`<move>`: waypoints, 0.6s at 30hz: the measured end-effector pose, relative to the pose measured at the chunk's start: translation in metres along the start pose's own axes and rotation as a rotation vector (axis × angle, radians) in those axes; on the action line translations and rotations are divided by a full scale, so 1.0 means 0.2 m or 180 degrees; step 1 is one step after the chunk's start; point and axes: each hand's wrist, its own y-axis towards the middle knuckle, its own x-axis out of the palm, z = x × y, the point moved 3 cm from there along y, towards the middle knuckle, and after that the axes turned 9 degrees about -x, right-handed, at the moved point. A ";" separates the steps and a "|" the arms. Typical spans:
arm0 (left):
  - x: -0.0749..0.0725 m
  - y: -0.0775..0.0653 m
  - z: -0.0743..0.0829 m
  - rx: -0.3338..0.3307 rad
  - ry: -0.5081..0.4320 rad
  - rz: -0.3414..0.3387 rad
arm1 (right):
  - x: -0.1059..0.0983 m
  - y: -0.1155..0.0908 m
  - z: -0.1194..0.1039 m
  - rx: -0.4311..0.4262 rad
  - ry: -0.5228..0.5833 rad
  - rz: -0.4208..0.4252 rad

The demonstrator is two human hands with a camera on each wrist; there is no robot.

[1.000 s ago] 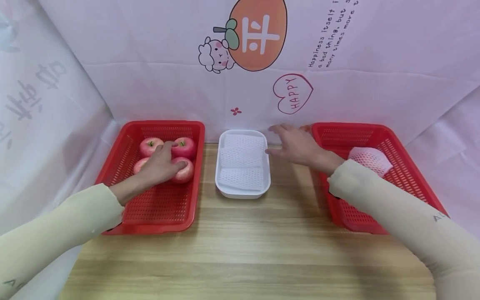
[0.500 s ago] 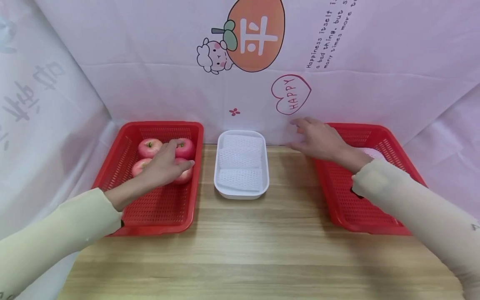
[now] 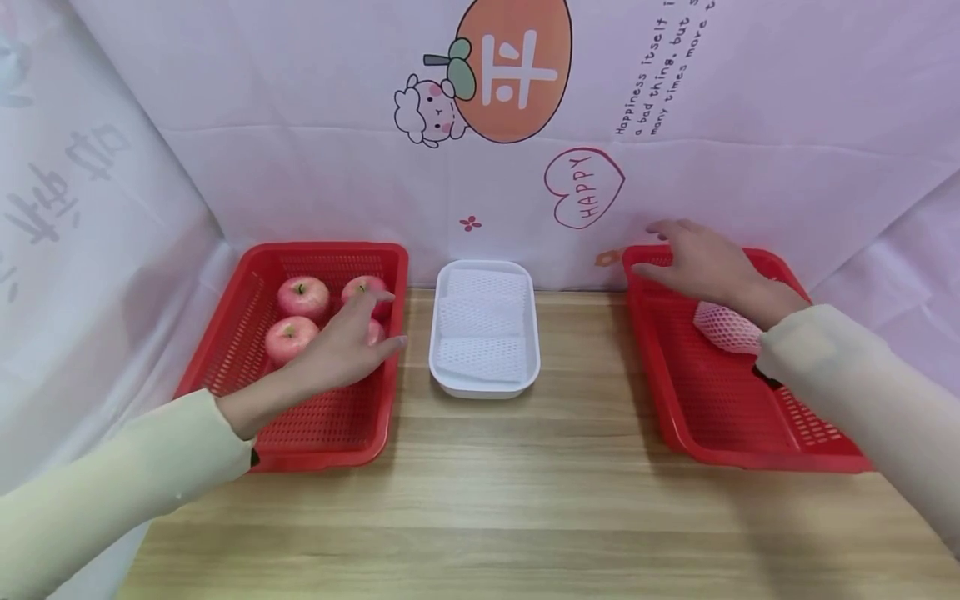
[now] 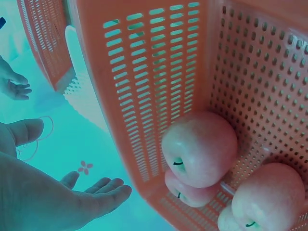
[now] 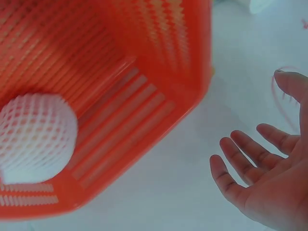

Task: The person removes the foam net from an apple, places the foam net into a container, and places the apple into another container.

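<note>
My left hand [image 3: 347, 337] hovers above the left red basket [image 3: 318, 457], fingers spread and nothing in them. Several pink-red apples sit at that basket's far end, one apple [image 3: 303, 297] at the back left and another apple [image 4: 199, 149] near the basket wall. The hand partly covers the front-right apple [image 3: 375, 333]. My right hand [image 3: 705, 265] is held empty over the far-left part of the right red basket [image 3: 750, 459], fingers loosely extended. A round thing in a white foam net [image 3: 723, 327] lies in that basket, partly behind my wrist; the right wrist view shows the netted thing [image 5: 38, 137] more fully.
Between the baskets stands a white tray [image 3: 486, 390] holding white foam nets [image 3: 482, 317]. All of them are on a wood-grain table [image 3: 487, 508]. A printed white cloth [image 3: 330, 167] hangs close behind, with more cloth at both sides.
My right hand has moved right, from beside the white tray to over the right basket. My left hand has shifted slightly right, uncovering more of the front-left apple.
</note>
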 end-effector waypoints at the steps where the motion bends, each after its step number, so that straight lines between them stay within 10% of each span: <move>1: 0.00 0.00 0.00 0.0032 0.0021 -0.0001 | 0.00 -0.01 0.03 0.0019 -0.0004 -0.0012; 18: 0.12 -0.08 0.07 0.0041 0.0227 -0.0193 | 0.02 -0.16 0.50 0.0046 -0.0261 -0.0361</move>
